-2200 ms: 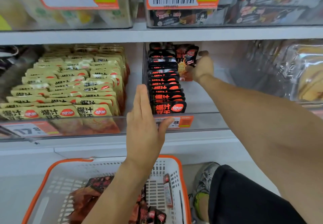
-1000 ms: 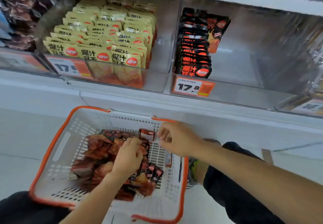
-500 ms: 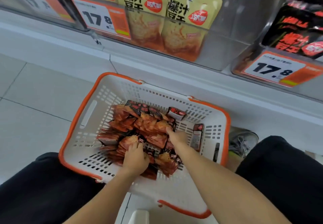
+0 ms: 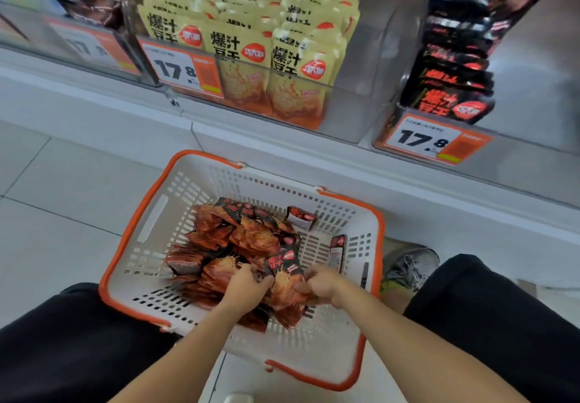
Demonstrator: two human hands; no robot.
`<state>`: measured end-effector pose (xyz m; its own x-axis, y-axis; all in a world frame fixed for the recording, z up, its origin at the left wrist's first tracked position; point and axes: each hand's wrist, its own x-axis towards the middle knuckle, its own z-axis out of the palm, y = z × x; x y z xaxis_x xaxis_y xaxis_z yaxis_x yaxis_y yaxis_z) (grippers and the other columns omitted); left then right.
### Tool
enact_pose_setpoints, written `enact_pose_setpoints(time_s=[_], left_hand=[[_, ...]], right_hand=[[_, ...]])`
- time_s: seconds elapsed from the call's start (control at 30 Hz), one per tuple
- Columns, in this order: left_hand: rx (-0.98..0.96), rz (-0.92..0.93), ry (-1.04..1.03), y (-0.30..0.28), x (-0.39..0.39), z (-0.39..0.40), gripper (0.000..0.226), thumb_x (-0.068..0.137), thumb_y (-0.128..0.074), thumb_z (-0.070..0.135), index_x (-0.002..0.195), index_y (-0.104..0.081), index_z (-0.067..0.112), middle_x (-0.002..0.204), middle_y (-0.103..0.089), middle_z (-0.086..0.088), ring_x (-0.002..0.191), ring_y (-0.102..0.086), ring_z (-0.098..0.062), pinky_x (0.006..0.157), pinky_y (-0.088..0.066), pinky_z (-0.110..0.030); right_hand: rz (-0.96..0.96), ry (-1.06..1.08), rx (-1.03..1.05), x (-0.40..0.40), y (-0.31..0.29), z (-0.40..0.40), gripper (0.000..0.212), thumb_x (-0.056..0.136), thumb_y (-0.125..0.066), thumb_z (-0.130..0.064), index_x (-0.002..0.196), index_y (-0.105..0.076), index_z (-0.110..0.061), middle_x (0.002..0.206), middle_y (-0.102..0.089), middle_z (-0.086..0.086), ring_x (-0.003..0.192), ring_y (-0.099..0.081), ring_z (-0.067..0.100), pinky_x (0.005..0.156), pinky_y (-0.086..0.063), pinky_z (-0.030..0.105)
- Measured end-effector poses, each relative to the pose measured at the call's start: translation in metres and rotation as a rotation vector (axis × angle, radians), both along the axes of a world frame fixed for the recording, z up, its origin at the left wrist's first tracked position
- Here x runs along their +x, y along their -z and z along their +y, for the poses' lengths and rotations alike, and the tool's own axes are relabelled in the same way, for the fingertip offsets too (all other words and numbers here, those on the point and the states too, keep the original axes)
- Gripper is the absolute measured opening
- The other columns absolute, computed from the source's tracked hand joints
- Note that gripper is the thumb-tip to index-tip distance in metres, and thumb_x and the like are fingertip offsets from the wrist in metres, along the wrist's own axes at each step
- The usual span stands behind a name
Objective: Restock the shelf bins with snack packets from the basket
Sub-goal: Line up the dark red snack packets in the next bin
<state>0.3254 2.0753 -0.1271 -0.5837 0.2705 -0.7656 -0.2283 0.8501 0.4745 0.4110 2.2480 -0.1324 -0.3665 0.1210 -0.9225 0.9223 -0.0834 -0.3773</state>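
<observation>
1. Left hand [image 4: 243,289] was down in the basket, fingers curled onto the pile of red/black snack packets [image 4: 232,239], gripping the left edge of one upright packet [image 4: 282,274].
2. Right hand [image 4: 320,285] was just beside it, fingers curled round the same packet's right side and a few more packets under it; exact count couldn't be told.
3. The packet between both hands stood nearly upright, black top w/ red print, orange lower half.
4. Rest of the pile lay loose in the middle and left of the basket; one small packet [image 4: 301,216] leaned at the far wall, another [image 4: 337,250] stood against the right wall.
5. Basket [image 4: 150,214]: white perforated plastic w/ orange rim, on the tiled floor [image 4: 62,201], between the person's knees in black trousers.
6. A grey shoe [image 4: 411,266] showed to the basket's right.
7. Above: shelf w/ clear bins. Middle bin [image 4: 361,110] packed w/ rows of yellow packets [image 4: 282,57], price tag "17.8" [image 4: 182,71] on its front.
8. Right bin [image 4: 533,157] held one row of black packets [image 4: 452,88] at its left side, w/ its own "17.8" tag [image 4: 433,140].
</observation>
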Motion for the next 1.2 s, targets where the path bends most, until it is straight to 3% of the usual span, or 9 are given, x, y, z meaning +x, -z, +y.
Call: enact_pose_setpoints(time_s=[0.1,0.17,0.23,0.37,0.43,0.57,0.73,0.93,1.2], left_hand=[[0.138,-0.154,-0.262,-0.023,0.004,0.01,0.038,0.085,-0.076,0.041,0.094,-0.051,0.014,0.079,-0.065,-0.005,0.079,-0.068,-0.027,0.073,-0.057,-0.039],[0.223,-0.143,-0.299,-0.046,0.005,0.023,0.04,0.083,-0.078,0.041,0.104,-0.055,0.015,0.094,-0.072,-0.011,0.085,-0.073,-0.027,0.074,-0.062,-0.039],[0.317,-0.034,-0.243,-0.076,0.005,0.041,0.033,0.085,-0.078,0.034,0.097,-0.062,0.009,0.1,-0.073,-0.015,0.082,-0.074,-0.021,0.073,-0.063,-0.04],[0.498,0.288,0.014,-0.155,0.014,0.087,0.02,0.09,-0.074,0.02,0.079,-0.057,0.022,0.062,-0.063,0.012,0.05,-0.056,0.003,0.05,-0.047,-0.018],[0.599,0.418,0.142,-0.189,0.017,0.109,0.021,0.09,-0.073,0.02,0.08,-0.055,0.023,0.056,-0.059,0.017,0.053,-0.055,0.006,0.053,-0.038,-0.012],[0.775,0.669,0.197,-0.24,0.021,0.146,0.017,0.088,-0.074,0.023,0.099,-0.062,0.021,0.084,-0.069,0.014,0.082,-0.063,0.0,0.075,-0.05,-0.021],[0.82,1.148,0.239,-0.278,0.0,0.175,0.053,0.087,-0.075,0.026,0.13,-0.052,0.006,0.127,-0.056,-0.007,0.121,-0.049,-0.018,0.103,-0.035,-0.021],[0.635,1.066,0.344,-0.258,-0.02,0.213,0.101,0.085,-0.077,0.037,0.156,-0.015,0.002,0.163,-0.019,-0.013,0.151,-0.018,-0.024,0.12,-0.02,-0.031],[0.635,1.157,0.272,-0.238,-0.02,0.22,0.098,0.085,-0.073,0.041,0.157,-0.016,0.007,0.163,-0.022,-0.008,0.142,-0.02,-0.017,0.111,-0.03,-0.031]], right_hand=[[0.092,-0.131,0.071,0.006,-0.034,0.018,0.02,0.085,-0.078,-0.012,0.09,-0.06,-0.018,0.096,-0.069,0.007,0.082,-0.072,0.021,0.07,-0.062,0.036],[0.173,-0.219,0.104,0.01,-0.065,0.035,0.018,0.083,-0.08,-0.012,0.092,-0.064,-0.015,0.095,-0.072,0.008,0.084,-0.074,0.021,0.076,-0.062,0.038],[0.244,-0.274,0.128,0.013,-0.1,0.059,0.017,0.082,-0.081,-0.013,0.094,-0.07,-0.01,0.093,-0.075,0.009,0.083,-0.075,0.021,0.079,-0.062,0.037],[0.424,-0.232,0.323,0.021,-0.178,0.103,0.015,0.087,-0.077,-0.023,0.095,-0.071,-0.011,0.099,-0.074,0.014,0.09,-0.072,0.027,0.08,-0.06,0.038],[0.555,-0.13,0.429,0.032,-0.216,0.119,0.007,0.088,-0.074,-0.015,0.087,-0.068,-0.014,0.088,-0.073,0.007,0.082,-0.07,0.025,0.082,-0.058,0.044],[0.832,0.049,0.705,0.06,-0.279,0.146,0.017,0.084,-0.077,-0.007,0.083,-0.065,-0.018,0.081,-0.071,0.006,0.071,-0.069,0.022,0.078,-0.058,0.051],[1.079,0.408,1.065,0.078,-0.334,0.191,0.023,0.089,-0.073,-0.011,0.086,-0.055,-0.025,0.088,-0.071,0.015,0.069,-0.072,0.025,0.063,-0.059,0.034],[0.893,0.358,1.234,0.026,-0.312,0.27,0.027,0.082,-0.079,-0.021,0.078,-0.053,-0.024,0.083,-0.067,0.009,0.075,-0.068,0.027,0.072,-0.057,0.038],[0.689,0.39,1.078,-0.071,-0.269,0.355,0.032,0.081,-0.081,-0.011,0.069,-0.053,-0.022,0.073,-0.06,0.0,0.093,-0.07,0.037,0.084,-0.057,0.053]])
